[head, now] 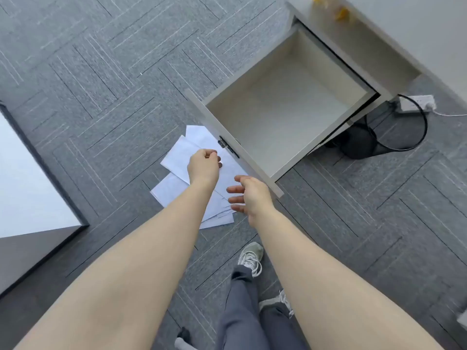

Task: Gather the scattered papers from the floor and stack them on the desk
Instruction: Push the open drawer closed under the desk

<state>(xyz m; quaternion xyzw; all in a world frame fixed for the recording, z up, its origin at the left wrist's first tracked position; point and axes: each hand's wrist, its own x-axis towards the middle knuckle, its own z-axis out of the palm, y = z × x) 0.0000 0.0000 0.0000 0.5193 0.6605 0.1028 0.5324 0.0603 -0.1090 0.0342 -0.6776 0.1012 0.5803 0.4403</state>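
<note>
The left hand [204, 165] reaches down over the papers [182, 157], fingers curled in with the tips drawn together at the top sheet. It looks like a pinch on a sheet's edge, though the back of the hand covers the contact, so whether paper is actually caught cannot be told. The right hand [249, 195] hangs just beside it, empty, with fingers spread and pointing toward the pile, probably ready to slide under or steady the sheets as they lift.

The papers lie in a loose overlapping fan on the grey carpet [106, 92], none yet raised clear of it. Their far edge runs under the front panel of an open drawer [285, 107], which is pulled out above them and appears empty. That overhang likely explains the approach from the near side, and the sheets may need drawing outward before lifting.

How many sheets there are cannot be counted, since both forearms and the drawer front cover parts of the pile. The desk [394, 31] is cut off at the upper right, so the stacking spot is barely shown. A black mesh wastebasket [379, 140] stands partly hidden behind the drawer, with a power strip [417, 102] near it. At the left edge a white panel [27, 188] is only partly in frame.
</note>
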